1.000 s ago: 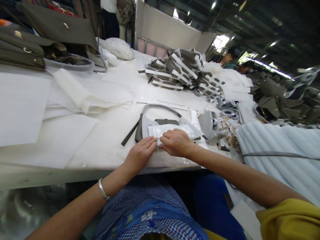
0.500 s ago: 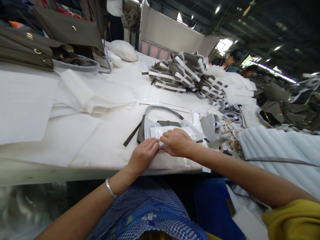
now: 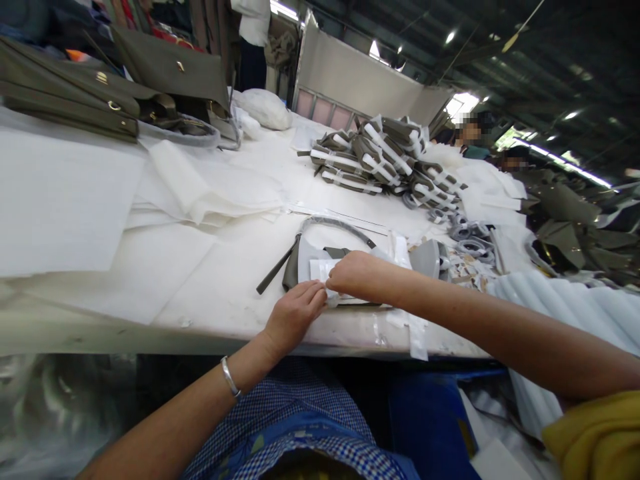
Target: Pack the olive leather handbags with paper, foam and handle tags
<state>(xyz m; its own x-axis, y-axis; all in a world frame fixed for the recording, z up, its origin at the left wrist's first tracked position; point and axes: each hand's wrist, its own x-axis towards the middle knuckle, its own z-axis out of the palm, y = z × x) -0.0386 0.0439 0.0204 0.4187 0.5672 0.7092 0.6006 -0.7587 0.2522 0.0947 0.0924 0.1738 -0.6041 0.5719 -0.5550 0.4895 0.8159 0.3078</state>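
An olive-grey handbag [image 3: 291,267] lies on the white table close to its near edge. Its curved handle [image 3: 340,224] is covered in grey wrapping and arches away from me. A white wrapping sheet [image 3: 318,269] rests over the bag's front. My left hand [image 3: 297,310] pinches that sheet at its near edge, fingertips together. Right beside it, my right hand [image 3: 354,275] is closed on the same sheet, its knuckles up and its fingertips partly hidden. The fingertips of both hands nearly touch.
Wrapped olive bag parts [image 3: 380,157] are piled at the back. Larger olive bags [image 3: 175,73] stand at the left, near white sheets [image 3: 65,200]. Grey rolled straps [image 3: 473,243] and scraps lie right of the bag. A tape strip [image 3: 418,339] hangs over the table edge.
The view has shifted, so the scene sits a little further right. My right hand has turned over the sheet, its forearm now covering the bag's right side. My left hand still pinches the edge.
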